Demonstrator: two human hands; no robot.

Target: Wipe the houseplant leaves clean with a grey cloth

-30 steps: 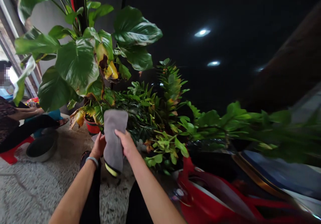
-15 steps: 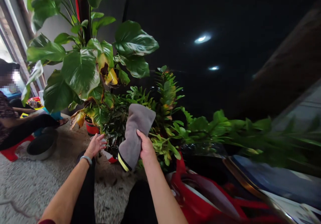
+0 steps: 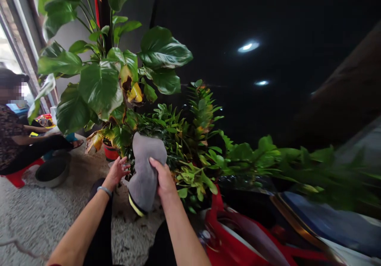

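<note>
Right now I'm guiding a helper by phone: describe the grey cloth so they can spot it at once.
Start at the big-leaved plant on the left and drop to the bushy plants below. In front of them the right hand grips the grey cloth. It is the only grey fabric among green leaves, with a yellow-and-black band at its lower edge.

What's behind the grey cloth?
Behind the grey cloth, held in the right hand, are dark green leaves. The plant's stems and pot directly behind are covered.
</note>
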